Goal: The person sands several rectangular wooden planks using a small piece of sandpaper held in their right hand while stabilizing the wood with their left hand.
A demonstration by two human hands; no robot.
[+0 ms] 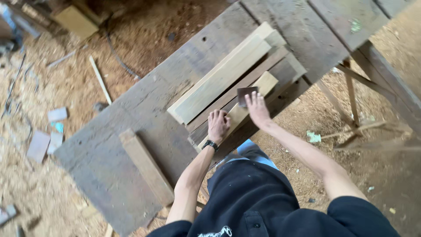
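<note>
While our left hand (218,125) presses knuckles-down, fingers curled, on the pale wood strip (240,113) at the workbench (109,158) edge, our right hand (257,109) lies flat, pinning dark sandpaper (246,95) to it.

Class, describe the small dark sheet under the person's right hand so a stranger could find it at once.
Start at the grey workbench, then the pale plank at its near edge. At the right hand's fingertips lies the sandpaper sheet: small, square, dark brown, unlike the wood around it.
</note>
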